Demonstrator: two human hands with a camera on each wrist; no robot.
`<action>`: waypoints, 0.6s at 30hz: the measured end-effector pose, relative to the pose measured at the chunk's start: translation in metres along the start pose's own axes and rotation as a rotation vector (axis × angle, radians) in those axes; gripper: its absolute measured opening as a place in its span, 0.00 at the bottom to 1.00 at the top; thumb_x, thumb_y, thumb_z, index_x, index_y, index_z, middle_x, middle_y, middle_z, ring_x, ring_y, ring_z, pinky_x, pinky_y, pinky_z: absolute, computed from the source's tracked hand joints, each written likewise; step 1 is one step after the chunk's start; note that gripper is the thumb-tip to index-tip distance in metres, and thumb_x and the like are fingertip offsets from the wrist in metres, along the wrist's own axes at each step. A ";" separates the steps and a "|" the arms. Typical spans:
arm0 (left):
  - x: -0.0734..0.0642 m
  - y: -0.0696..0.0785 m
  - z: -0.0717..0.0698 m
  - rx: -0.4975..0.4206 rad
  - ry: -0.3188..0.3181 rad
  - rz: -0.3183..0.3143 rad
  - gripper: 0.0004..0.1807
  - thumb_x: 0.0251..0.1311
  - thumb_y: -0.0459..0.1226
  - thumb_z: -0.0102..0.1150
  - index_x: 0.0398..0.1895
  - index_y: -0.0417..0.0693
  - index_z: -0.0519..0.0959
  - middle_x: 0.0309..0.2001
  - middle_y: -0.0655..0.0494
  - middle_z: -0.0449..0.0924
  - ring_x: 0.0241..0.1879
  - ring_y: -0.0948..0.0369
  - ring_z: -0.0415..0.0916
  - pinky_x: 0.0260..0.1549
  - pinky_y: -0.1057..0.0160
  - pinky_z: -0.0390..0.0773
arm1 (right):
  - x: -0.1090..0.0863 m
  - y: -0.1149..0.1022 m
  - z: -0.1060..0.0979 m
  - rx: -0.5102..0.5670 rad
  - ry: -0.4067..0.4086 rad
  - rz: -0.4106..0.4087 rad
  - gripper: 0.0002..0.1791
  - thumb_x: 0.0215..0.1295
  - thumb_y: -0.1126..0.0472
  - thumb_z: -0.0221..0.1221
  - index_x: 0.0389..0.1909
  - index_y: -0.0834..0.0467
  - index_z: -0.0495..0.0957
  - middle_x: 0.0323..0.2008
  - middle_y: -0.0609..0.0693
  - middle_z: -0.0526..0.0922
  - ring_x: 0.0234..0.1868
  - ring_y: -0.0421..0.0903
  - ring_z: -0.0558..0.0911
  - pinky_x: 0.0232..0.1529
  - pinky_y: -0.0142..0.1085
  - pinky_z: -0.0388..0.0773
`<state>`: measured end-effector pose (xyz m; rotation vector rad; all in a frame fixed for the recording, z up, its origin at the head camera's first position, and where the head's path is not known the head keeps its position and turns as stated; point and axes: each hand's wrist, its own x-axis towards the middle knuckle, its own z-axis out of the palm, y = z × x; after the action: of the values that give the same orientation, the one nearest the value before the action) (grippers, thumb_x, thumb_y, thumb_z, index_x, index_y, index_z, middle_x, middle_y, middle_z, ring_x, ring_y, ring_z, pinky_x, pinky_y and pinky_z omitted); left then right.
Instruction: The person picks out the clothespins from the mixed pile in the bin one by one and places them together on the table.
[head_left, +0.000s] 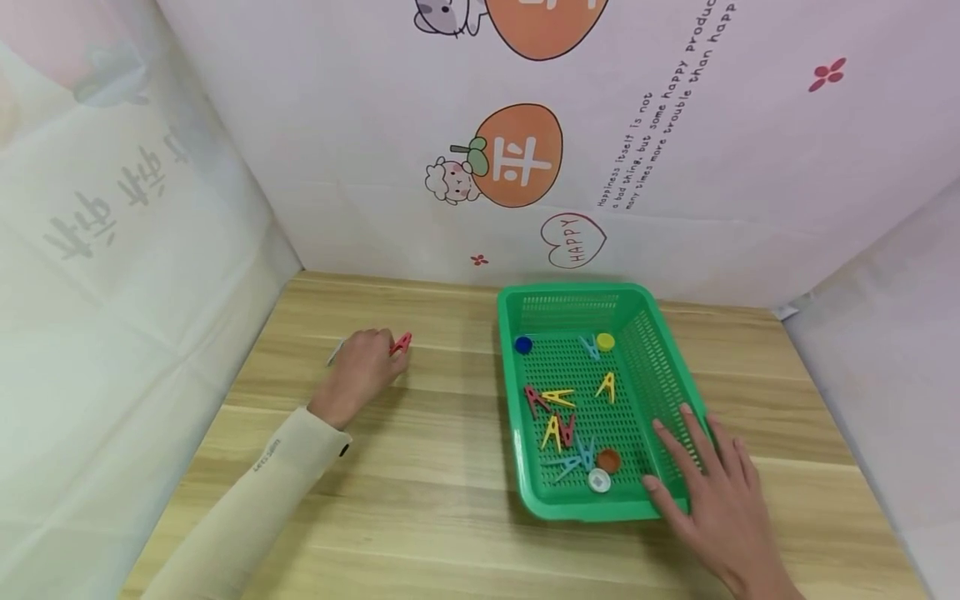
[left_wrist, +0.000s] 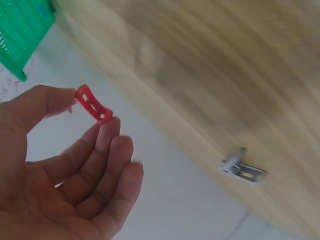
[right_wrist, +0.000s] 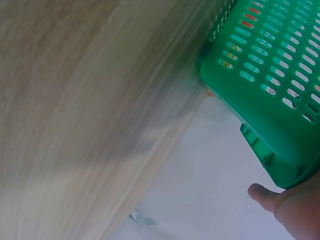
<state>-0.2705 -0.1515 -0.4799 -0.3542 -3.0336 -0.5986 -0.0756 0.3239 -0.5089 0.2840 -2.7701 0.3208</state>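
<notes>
My left hand [head_left: 362, 377] pinches a red clothespin [left_wrist: 93, 105] between thumb and fingertips, held above the left part of the table. Close by, a grey clothespin [left_wrist: 244, 170] lies on the wood, partly hidden behind that hand in the head view. Spread over the right front side of a green plastic basket [head_left: 512, 408] is my right hand [head_left: 722, 504], its fingers fairly straight and touching the rim. Inside the basket lie several yellow, red and blue clothespins, among them a yellow clothespin [head_left: 607, 387] and a blue clothespin [head_left: 589, 348].
Bottle caps also sit in the basket: a blue cap [head_left: 523, 344], a yellow cap [head_left: 605, 342], a brown cap [head_left: 608, 460] and a white cap [head_left: 599, 480]. Printed white cloth [head_left: 360, 192] walls the wooden table [head_left: 435, 467] at the back and sides.
</notes>
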 end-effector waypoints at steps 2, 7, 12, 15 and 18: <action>-0.002 -0.004 0.004 0.016 0.032 -0.003 0.19 0.74 0.39 0.63 0.22 0.45 0.72 0.22 0.52 0.70 0.23 0.58 0.64 0.20 0.63 0.67 | 0.000 0.000 0.000 -0.004 -0.002 -0.003 0.40 0.76 0.35 0.60 0.84 0.44 0.66 0.87 0.58 0.56 0.89 0.61 0.47 0.88 0.60 0.31; -0.003 -0.014 0.013 0.064 0.096 -0.005 0.22 0.72 0.37 0.64 0.19 0.45 0.69 0.20 0.51 0.67 0.25 0.56 0.64 0.23 0.60 0.68 | 0.001 -0.005 0.000 -0.003 0.002 -0.003 0.41 0.76 0.35 0.59 0.84 0.44 0.66 0.88 0.58 0.56 0.90 0.59 0.43 0.88 0.58 0.28; -0.002 -0.023 0.018 0.059 0.084 -0.062 0.22 0.72 0.37 0.63 0.18 0.45 0.68 0.20 0.52 0.66 0.25 0.55 0.64 0.24 0.59 0.67 | -0.001 -0.009 0.001 0.001 0.016 -0.007 0.41 0.75 0.34 0.60 0.83 0.44 0.67 0.87 0.58 0.57 0.91 0.57 0.42 0.88 0.56 0.27; -0.002 -0.027 0.019 0.040 0.056 -0.101 0.22 0.72 0.38 0.62 0.18 0.46 0.67 0.21 0.52 0.66 0.26 0.55 0.63 0.25 0.59 0.67 | -0.002 -0.011 0.002 0.003 0.025 -0.013 0.41 0.74 0.33 0.60 0.83 0.44 0.67 0.87 0.57 0.57 0.90 0.58 0.44 0.88 0.57 0.29; -0.002 -0.029 0.021 0.044 0.051 -0.117 0.23 0.73 0.39 0.61 0.18 0.47 0.66 0.21 0.51 0.66 0.27 0.54 0.64 0.26 0.58 0.67 | -0.002 -0.012 0.003 -0.002 0.024 -0.016 0.41 0.74 0.33 0.60 0.83 0.44 0.67 0.87 0.57 0.57 0.90 0.59 0.44 0.88 0.60 0.32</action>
<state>-0.2754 -0.1704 -0.5099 -0.1587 -3.0292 -0.5373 -0.0715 0.3117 -0.5106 0.2996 -2.7429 0.3153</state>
